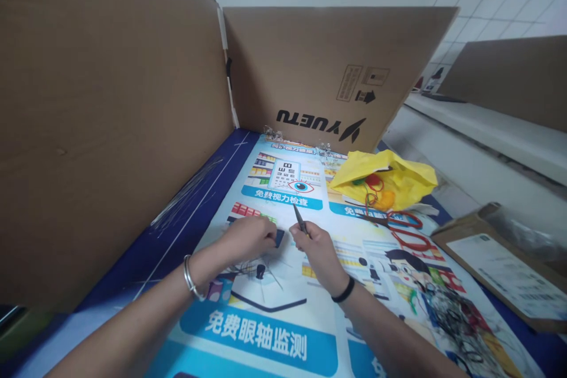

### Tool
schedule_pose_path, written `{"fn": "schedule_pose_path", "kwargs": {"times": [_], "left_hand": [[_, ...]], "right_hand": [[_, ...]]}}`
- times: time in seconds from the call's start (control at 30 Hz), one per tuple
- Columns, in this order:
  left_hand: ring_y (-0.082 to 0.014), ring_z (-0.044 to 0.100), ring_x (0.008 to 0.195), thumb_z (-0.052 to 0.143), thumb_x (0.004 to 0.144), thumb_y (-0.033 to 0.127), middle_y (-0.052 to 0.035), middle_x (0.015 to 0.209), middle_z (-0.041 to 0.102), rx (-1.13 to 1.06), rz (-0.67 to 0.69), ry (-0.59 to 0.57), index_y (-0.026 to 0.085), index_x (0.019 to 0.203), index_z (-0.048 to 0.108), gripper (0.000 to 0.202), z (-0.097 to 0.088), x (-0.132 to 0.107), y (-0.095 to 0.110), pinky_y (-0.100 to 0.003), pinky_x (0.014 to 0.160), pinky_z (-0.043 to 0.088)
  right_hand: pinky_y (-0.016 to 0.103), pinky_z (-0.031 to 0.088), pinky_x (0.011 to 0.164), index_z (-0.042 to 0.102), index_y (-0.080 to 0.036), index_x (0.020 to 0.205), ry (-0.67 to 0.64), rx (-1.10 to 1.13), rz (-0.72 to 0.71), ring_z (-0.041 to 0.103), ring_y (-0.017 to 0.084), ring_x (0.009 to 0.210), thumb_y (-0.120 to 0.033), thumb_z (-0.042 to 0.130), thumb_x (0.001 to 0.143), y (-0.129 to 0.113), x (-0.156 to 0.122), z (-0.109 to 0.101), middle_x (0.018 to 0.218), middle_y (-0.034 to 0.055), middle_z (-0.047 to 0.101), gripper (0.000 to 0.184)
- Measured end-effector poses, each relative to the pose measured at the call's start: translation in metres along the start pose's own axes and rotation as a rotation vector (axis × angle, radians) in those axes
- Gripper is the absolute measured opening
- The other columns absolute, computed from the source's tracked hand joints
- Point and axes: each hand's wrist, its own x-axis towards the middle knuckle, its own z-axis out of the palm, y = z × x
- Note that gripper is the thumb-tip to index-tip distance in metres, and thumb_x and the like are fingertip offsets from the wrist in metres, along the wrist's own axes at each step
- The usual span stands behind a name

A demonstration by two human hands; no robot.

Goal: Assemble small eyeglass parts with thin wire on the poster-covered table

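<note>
My left hand [248,238] is closed on a small dark block [279,238] that rests on the printed poster [283,336]. A silver bangle sits on that wrist. My right hand [315,246] is closed on a thin dark pointed tool [300,218], its tip aimed up and away from me. The two hands are a few centimetres apart. A small dark part [260,271] and thin wires lie on the poster just below my hands.
Cardboard walls [110,118] stand at the left and back. A yellow plastic bag [390,180] with red loops lies at the back right. A tangle of dark wire pieces [447,313] and a flat cardboard parcel [509,274] lie to the right.
</note>
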Motion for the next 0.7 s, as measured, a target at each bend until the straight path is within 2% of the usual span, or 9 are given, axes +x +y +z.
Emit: {"fn": "schedule_pose_path", "kwargs": {"times": [0.07,0.2,0.4,0.47,0.57,0.7], "left_hand": [[-0.0197,0.06,0.068,0.049,0.074,0.022,-0.005,0.078,0.067,0.113,0.047,-0.067,0.019,0.077,0.064,0.016,0.002,-0.006,0.011,-0.026,0.057,0.039],[-0.0232,0.062,0.069,0.045,0.074,0.015,-0.009,0.079,0.067,0.295,0.104,-0.017,0.015,0.078,0.063,0.019,0.014,-0.011,0.02,-0.029,0.055,0.041],[-0.0234,0.063,0.068,0.041,0.075,0.01,-0.0106,0.077,0.066,0.336,0.193,-0.039,0.013,0.077,0.062,0.022,0.023,-0.013,0.02,-0.031,0.057,0.044],[-0.0244,0.063,0.068,0.041,0.075,0.01,-0.0111,0.077,0.067,0.328,0.194,-0.043,0.013,0.077,0.062,0.022,0.024,-0.013,0.019,-0.032,0.057,0.044],[-0.0252,0.063,0.068,0.042,0.075,0.011,-0.0113,0.078,0.067,0.289,0.178,-0.076,0.013,0.079,0.062,0.021,0.022,-0.01,0.018,-0.033,0.057,0.044],[-0.0245,0.063,0.07,0.042,0.075,0.013,-0.0111,0.081,0.068,0.231,0.16,-0.109,0.014,0.082,0.062,0.021,0.016,-0.008,0.017,-0.031,0.057,0.043]], "right_hand": [[0.024,0.036,0.056,0.058,-0.017,0.075,-0.002,0.0,-0.015,0.043,0.011,0.058,-0.042,0.056,0.075,0.001,0.0,0.0,0.06,-0.0028,0.048,0.025],[0.024,0.037,0.058,0.059,-0.017,0.075,-0.002,-0.025,-0.041,0.044,0.012,0.06,-0.041,0.056,0.075,0.001,-0.001,0.0,0.063,-0.0017,0.051,0.024],[0.023,0.036,0.057,0.059,-0.017,0.073,-0.016,-0.074,-0.046,0.044,0.012,0.059,-0.039,0.054,0.075,-0.003,-0.001,0.0,0.06,-0.0023,0.05,0.022],[0.023,0.036,0.058,0.059,-0.017,0.074,-0.071,-0.088,-0.063,0.044,0.011,0.06,-0.037,0.053,0.076,-0.006,0.0,-0.004,0.062,-0.0021,0.051,0.021],[0.022,0.036,0.058,0.059,-0.017,0.073,-0.219,-0.14,-0.08,0.045,0.011,0.061,-0.034,0.051,0.077,-0.012,0.0,-0.012,0.064,-0.002,0.052,0.019],[0.021,0.032,0.051,0.058,-0.017,0.067,-0.422,-0.303,-0.052,0.041,0.009,0.055,-0.033,0.052,0.075,-0.021,0.0,-0.022,0.057,-0.0038,0.047,0.019]]}}
